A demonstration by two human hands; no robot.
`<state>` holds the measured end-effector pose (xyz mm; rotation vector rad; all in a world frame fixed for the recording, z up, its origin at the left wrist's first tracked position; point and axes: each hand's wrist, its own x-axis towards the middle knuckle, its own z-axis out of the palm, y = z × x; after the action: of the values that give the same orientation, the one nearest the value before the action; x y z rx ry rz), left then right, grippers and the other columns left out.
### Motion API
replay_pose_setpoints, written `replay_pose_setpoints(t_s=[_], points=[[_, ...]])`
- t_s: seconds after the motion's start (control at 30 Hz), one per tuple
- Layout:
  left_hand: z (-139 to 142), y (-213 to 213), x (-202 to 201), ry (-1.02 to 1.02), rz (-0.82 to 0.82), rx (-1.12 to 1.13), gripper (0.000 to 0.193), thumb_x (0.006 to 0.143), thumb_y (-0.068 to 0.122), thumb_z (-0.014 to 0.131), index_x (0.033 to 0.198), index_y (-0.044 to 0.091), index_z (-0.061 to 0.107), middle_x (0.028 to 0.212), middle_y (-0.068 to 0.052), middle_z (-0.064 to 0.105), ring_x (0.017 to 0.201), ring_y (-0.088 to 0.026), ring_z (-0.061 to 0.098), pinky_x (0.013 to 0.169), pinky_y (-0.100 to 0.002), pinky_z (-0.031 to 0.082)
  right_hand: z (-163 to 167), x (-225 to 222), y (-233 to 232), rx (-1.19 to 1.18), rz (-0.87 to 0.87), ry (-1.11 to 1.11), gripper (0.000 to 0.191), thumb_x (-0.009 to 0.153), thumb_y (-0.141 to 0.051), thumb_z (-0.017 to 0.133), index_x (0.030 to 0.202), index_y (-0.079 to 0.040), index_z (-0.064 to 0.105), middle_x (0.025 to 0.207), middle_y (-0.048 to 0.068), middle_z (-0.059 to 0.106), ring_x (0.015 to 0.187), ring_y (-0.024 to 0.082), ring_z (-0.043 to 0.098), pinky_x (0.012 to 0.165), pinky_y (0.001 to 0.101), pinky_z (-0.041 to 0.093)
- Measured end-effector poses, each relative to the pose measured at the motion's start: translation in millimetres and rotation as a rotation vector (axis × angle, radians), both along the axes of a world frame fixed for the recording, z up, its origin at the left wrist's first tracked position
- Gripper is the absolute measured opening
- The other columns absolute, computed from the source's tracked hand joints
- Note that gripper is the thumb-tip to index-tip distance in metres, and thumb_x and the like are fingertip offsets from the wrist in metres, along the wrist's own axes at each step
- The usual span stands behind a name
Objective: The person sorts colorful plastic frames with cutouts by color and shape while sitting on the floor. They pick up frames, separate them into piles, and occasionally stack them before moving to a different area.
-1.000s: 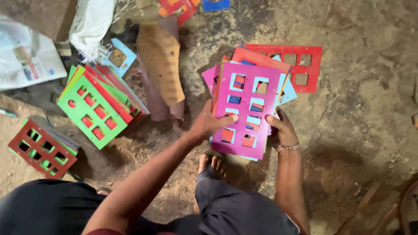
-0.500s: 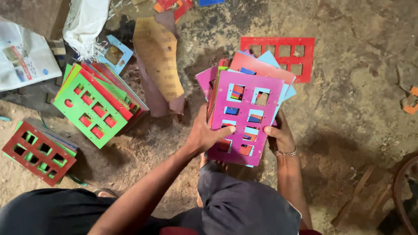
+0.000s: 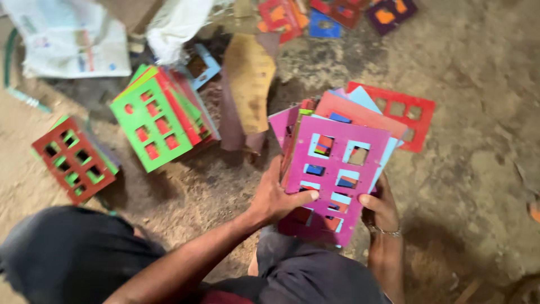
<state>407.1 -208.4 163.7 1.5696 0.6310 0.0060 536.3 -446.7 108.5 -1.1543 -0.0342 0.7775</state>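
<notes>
Now | left hand (image 3: 275, 197), right hand (image 3: 379, 208): grips closed, clasping pink-topped panel stack (image 3: 337, 169) from opposite edges

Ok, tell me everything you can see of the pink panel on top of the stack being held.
The pink panel is a flat, stiff-looking sheet, roughly rectangular, with rows of square cut-outs showing other colours beneath. It tops a fanned stack of panels, tilted, above the dirt floor. The left hand grips its lower left edge, thumb on its face; the right hand holds the lower right edge.
</notes>
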Motion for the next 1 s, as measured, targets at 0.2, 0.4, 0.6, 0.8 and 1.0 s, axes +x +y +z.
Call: replay_pose_setpoints(t_s=[0.2,0.4,0.6,0.8,1.0], points=[[9,-6,-4,0.054,0.103,0.098,0.084,0.064,0.04,0.09,0.127,-0.001,0.053,0.113,-0.018,0.072,0.108,-0.031,0.071,0.094,-0.043,0.055,-21,14,-3,0.063,0.062,0.122,0.096,0.073,-0.024,0.085,0.154,0.004,0.042,0.136,0.017,0.061,0.121,0.031,0.064,0.101,0.0448,0.052],[-21,-5,2,0.168,0.169,0.098,0.085,0.065,0.043,0.09,0.128,0.0,0.053,0.115,-0.019,0.071,0.109,-0.033,0.069,0.095,-0.045,0.053,-67,36,10,-0.013,0.161,0.215,0.089,0.076,-0.03,0.082,0.15,0.004,0.046,0.135,0.018,0.064,0.119,0.031,0.064,0.098,0.0447,0.054],[-64,-11,13,0.204,0.209,0.025,0.087,0.062,0.049,0.09,0.127,0.002,0.056,0.117,-0.018,0.07,0.112,-0.032,0.069,0.098,-0.045,0.052,-87,50,16,-0.075,0.181,0.241,0.083,0.079,-0.03,0.079,0.148,0.004,0.049,0.135,0.017,0.065,0.119,0.029,0.065,0.099,0.0432,0.053],[-107,-22,13,0.358,0.165,0.023,0.099,0.058,0.057,0.09,0.134,0.006,0.053,0.126,-0.026,0.056,0.123,-0.039,0.056,0.105,-0.049,0.047,-87,55,11,-0.22,0.212,0.202,0.078,0.078,-0.03,0.078,0.145,0.002,0.053,0.129,0.014,0.069,0.112,0.026,0.068,0.096,0.0397,0.052],[-142,-42,16,0.439,0.103,0.125,0.112,0.059,0.067,0.085,0.144,0.006,0.045,0.133,-0.027,0.047,0.125,-0.044,0.047,0.107,-0.053,0.042,-47,83,9,-0.963,0.197,-0.385,0.055,0.079,-0.026,0.085,0.124,0.002,0.071,0.111,0.014,0.077,0.098,0.023,0.072,0.084,0.0351,0.056]])
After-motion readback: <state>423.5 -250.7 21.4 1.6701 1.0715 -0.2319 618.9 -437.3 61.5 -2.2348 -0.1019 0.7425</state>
